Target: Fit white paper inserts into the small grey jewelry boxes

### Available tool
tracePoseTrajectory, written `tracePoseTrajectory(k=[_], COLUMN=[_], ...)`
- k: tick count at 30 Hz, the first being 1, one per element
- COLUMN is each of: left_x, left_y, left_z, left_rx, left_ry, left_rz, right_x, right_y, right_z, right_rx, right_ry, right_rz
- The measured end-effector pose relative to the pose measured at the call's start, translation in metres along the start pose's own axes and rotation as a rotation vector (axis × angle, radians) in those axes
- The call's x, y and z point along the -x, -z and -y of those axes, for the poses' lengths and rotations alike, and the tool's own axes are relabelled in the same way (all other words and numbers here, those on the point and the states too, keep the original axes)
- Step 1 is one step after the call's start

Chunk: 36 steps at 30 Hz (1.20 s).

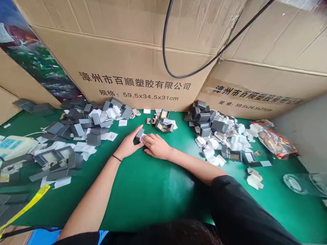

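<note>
Both my hands meet at the middle of the green table (153, 190). My left hand (127, 144) is wrapped round a small grey box (139, 134) standing on the table. My right hand (156, 145) is closed beside it, its fingertips pressing a white paper piece (143, 137) against the box. Just beyond them lie a few open grey boxes (163, 126) with pale insides.
A heap of grey boxes and white papers (87, 124) spreads at the left, another heap (217, 132) at the right. Big cardboard cartons (133, 61) wall the back. A black cable (178, 73) hangs down. A red snack bag (276, 141) and a glass dish (293, 183) sit at the right.
</note>
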<state>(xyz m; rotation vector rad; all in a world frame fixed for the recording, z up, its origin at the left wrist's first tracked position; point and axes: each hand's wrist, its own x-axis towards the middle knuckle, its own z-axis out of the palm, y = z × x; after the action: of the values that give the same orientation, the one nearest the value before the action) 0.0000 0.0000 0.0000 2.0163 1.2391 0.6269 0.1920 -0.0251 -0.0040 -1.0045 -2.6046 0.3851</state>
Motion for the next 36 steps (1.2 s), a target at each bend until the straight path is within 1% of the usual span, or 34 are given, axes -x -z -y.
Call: tracePoseTrajectory(k=[2,4,6,7,8,9,11,13,18,21,24,27,32,34,36], left_x=[0.000,0.000,0.000,0.001,0.002,0.003,0.005,0.007,0.007,0.007,0.006,0.006,0.006,0.006,0.006], left_y=[0.001,0.002,0.003,0.003,0.003,0.002,0.000,-0.002,-0.009,-0.011,-0.009,-0.005,-0.001,-0.001,-0.002], left_z=[-0.001,-0.001,0.000,0.000,0.000,-0.001,-0.004,-0.006,-0.007,-0.006,-0.005,-0.004,-0.002,-0.002,-0.002], left_rx=[0.011,0.052,0.121,0.173,0.236,0.303,0.417,0.471,0.509,0.565,0.637,0.711,0.749,0.777,0.793], left_ry=[-0.017,-0.027,-0.028,-0.024,-0.014,0.000,0.028,0.042,0.036,0.077,0.131,0.185,0.212,0.212,0.216], left_rz=[-0.016,-0.025,-0.027,-0.024,-0.018,-0.008,0.013,0.016,-0.056,-0.014,0.090,0.180,0.192,0.185,0.173], right_x=[0.003,0.003,-0.001,-0.004,-0.008,-0.010,-0.014,-0.014,-0.006,-0.004,-0.002,-0.001,-0.001,-0.002,-0.002], right_y=[0.008,0.016,0.020,0.021,0.021,0.019,0.014,0.009,0.001,-0.001,-0.002,0.000,0.006,0.005,0.004], right_z=[-0.006,-0.012,-0.018,-0.021,-0.023,-0.025,-0.026,-0.023,-0.011,-0.011,-0.015,-0.019,-0.018,-0.016,-0.014], right_rx=[-0.184,-0.349,-0.515,-0.566,-0.607,-0.645,-0.699,-0.686,-0.385,-0.301,-0.295,-0.326,-0.349,-0.349,-0.346], right_ry=[0.037,-0.012,-0.170,-0.264,-0.348,-0.415,-0.475,-0.434,-0.230,-0.106,0.018,0.097,0.175,0.179,0.143], right_rz=[-0.096,-0.198,-0.337,-0.378,-0.385,-0.362,-0.291,-0.271,-0.468,-0.500,-0.466,-0.410,-0.289,-0.283,-0.295])
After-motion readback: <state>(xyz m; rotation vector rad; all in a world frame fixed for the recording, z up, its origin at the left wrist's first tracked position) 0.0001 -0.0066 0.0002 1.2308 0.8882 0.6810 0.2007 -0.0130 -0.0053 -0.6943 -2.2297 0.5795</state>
